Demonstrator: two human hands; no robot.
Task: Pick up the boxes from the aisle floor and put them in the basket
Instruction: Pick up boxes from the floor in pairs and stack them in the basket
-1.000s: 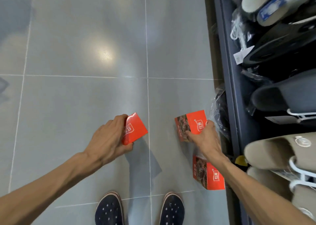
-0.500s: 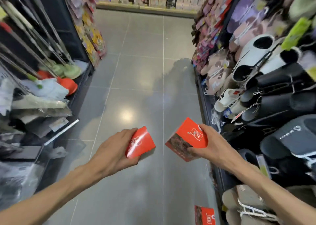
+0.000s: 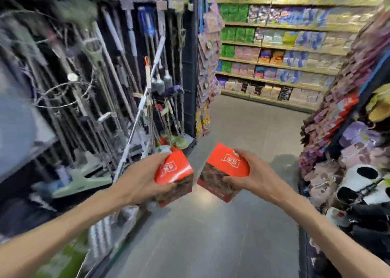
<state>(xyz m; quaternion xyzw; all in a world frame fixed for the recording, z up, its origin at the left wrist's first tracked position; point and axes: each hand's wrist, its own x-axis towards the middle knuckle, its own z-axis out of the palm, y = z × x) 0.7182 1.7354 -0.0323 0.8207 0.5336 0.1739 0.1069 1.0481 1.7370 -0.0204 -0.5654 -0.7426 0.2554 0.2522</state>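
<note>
Your left hand (image 3: 143, 180) is clamped on a red box (image 3: 174, 175), fingers wrapped around its left side and underside, thumb over the top near edge. That box is held in the air above the aisle floor (image 3: 242, 225), tilted so its red top face with the white label faces up and toward you, and its dark printed side faces down and right. Its long axis runs roughly from lower left up to the upper right, away from your palm.

Your right hand (image 3: 251, 174) is clamped on a second red box (image 3: 223, 172), thumb pressed on the red label face near its far corner, fingers curled under the dark printed face. This box tilts the opposite way: its red face leans up and to the left, one corner points up and away from you, and the lowest corner points down at the floor. Its long axis slants from your right palm down toward the left.

The two boxes sit just beside each other between your hands, near edges close but whether they touch cannot be told. Left of your left hand stands a rack of mops (image 3: 126, 87); right of your right hand hang slippers (image 3: 358, 180). Ahead are stocked shelves (image 3: 285, 45); the view is blurred
</note>
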